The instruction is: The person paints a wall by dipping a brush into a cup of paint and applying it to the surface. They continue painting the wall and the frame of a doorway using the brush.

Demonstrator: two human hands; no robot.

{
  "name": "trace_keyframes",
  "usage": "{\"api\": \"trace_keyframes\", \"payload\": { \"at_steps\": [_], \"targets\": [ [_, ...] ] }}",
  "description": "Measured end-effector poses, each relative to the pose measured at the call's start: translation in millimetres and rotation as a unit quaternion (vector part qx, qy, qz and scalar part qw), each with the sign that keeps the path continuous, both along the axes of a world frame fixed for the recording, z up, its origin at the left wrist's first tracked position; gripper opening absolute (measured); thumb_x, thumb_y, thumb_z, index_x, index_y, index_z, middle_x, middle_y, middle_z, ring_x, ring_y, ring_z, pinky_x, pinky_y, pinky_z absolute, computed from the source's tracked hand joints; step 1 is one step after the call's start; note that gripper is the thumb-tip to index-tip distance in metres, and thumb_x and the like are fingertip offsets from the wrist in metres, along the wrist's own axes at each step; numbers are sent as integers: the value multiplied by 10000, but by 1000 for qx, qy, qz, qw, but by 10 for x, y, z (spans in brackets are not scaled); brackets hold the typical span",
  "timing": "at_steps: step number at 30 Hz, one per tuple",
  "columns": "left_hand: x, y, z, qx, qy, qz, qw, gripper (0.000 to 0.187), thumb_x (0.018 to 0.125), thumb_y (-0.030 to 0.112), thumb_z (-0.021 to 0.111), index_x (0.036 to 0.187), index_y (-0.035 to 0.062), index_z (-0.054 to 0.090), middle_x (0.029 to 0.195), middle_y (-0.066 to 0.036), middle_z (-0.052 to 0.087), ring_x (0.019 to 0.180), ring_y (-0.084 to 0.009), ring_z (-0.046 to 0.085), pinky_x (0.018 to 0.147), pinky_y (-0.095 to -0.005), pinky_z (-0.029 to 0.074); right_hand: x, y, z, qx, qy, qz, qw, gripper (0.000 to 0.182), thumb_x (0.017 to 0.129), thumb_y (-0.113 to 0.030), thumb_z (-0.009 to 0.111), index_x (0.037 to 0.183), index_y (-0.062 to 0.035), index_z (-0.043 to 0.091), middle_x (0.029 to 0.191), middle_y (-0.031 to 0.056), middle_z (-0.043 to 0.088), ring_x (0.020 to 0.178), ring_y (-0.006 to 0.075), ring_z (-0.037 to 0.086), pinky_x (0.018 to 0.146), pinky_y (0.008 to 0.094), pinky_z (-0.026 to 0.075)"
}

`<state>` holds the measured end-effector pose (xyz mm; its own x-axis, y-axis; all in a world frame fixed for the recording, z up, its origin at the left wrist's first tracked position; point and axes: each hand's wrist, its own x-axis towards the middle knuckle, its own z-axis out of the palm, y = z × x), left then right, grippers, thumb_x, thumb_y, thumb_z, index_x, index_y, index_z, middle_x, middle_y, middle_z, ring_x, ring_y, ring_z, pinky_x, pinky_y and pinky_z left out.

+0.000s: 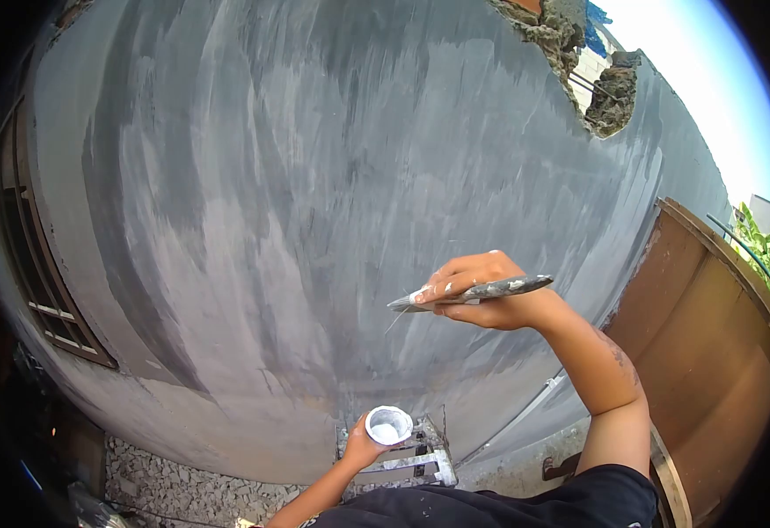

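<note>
My right hand [481,286] is closed round a paintbrush [517,286], its handle spotted with white paint and its bristles pointing left. The brush is raised in front of a grey wall [350,194] streaked with lighter and darker strokes. Lower down, my left hand [363,447] grips a small white paint cup [389,426] by its side. Some white paint shows at the bottom of the cup, whose open top faces up. White smears mark the fingers of my right hand.
Below the cup stands a paint-spattered metal step frame [420,462]. Gravel [174,480] covers the ground at lower left. A barred window [51,282] is on the left, a brown metal panel [693,352] on the right. The wall has a jagged hole [613,92] at upper right.
</note>
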<state>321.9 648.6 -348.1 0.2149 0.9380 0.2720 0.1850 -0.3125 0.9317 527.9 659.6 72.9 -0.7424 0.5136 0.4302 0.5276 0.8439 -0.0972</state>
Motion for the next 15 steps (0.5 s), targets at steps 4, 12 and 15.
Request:
{"api": "trace_keyframes", "payload": {
  "at_steps": [4,12,15],
  "targets": [
    [-6,16,246,15,28,27,999,687,599,274,942,1162,58,612,1093,-121,666,1044,-331,661,899,-424,527,198,-24,-1224,-241,127,-77,959,275,854,-192,742,1120,-126,755,1055,78,742,955,228,712,835,332,559],
    [125,-80,210,27,75,-19,997,692,633,185,937,1207,36,579,1131,-100,674,1022,-226,669,889,-359,535,67,-384,-2868,-369,290,-225,854,357,828,-185,755,1148,-33,708,996,164,730,855,266,719,783,356,555],
    [251,-162,-61,-45,12,-64,997,713,631,130,925,1232,28,555,1152,-99,666,1028,-210,659,902,-358,527,118,-553,-3186,-291,329,-258,860,393,835,-228,780,1156,-21,691,885,164,727,756,263,714,707,346,555]
  ]
}}
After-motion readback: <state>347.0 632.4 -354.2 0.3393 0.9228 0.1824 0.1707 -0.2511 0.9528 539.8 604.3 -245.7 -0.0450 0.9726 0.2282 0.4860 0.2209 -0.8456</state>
